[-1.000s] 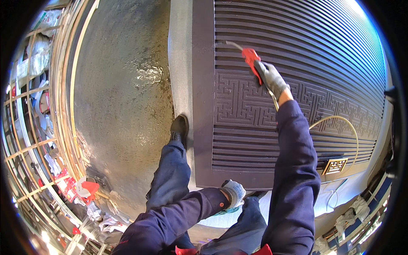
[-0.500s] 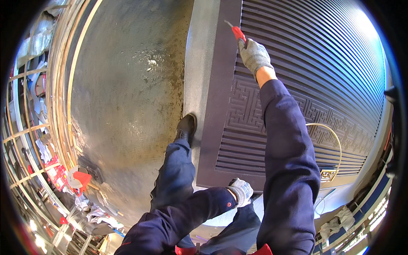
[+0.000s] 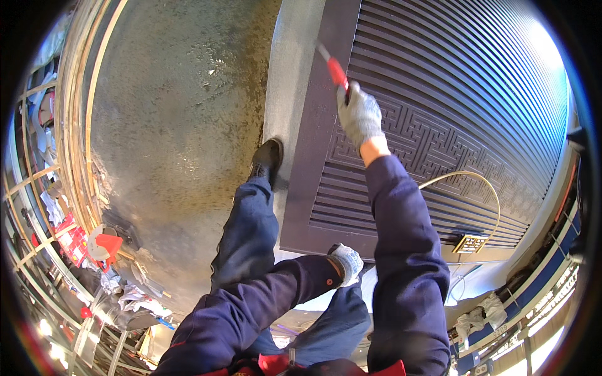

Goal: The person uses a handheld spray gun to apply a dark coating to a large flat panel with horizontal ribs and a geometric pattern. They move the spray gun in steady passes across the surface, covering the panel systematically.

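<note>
Head view: left hand (image 3: 346, 262), gloved, rests at the near edge of the dark ribbed panel (image 3: 451, 94); fingers partly hidden, can't tell if it grips anything. Farther up, right hand (image 3: 359, 114), gloved, fist closed on a red-handled tool (image 3: 335, 69) w/ handle sticking out above the knuckles; thin tip blurred, near panel's left edge by the grey border strip (image 3: 290, 88)

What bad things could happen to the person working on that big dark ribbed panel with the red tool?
The red-handled tool in the gloved right hand sits near the panel's left edge; a slip could scratch the surface. The right arm is stretched far out while the left hand rests on the knee, so balance may be shaky. The thin yellow cable looping over the panel could snag a sleeve.
</note>
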{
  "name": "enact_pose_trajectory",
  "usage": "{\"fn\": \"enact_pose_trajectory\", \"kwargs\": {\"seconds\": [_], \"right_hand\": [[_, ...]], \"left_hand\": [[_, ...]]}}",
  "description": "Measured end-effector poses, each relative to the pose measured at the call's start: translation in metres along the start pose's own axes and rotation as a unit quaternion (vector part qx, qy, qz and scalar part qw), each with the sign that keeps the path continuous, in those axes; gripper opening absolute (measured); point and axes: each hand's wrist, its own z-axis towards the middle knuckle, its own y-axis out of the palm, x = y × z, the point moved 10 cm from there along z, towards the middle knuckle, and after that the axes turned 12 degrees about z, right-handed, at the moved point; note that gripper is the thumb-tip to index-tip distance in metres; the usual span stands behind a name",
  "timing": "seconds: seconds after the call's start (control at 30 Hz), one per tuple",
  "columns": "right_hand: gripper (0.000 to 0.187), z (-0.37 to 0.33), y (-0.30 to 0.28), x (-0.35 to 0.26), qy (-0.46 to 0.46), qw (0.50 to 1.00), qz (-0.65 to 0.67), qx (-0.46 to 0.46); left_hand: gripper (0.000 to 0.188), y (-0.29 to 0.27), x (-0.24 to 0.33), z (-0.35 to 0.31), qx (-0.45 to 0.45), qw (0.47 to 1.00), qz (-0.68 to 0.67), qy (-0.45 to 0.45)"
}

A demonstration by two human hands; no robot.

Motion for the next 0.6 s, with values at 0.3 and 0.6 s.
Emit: {"fn": "enact_pose_trajectory", "kwargs": {"seconds": [0.3,0.6], "right_hand": [[0.038,-0.101,-0.039,0.092,0.012,0.923,0.37,0.108],[0.039,-0.277,0.064,0.2,0.218,0.832,0.51,-0.007]], "left_hand": [[0.04,0.022,0.015,0.002,0.028,0.999,0.034,0.011],[0.035,0.086,0.05,0.009,-0.133,0.988,0.066,0.051]]}}
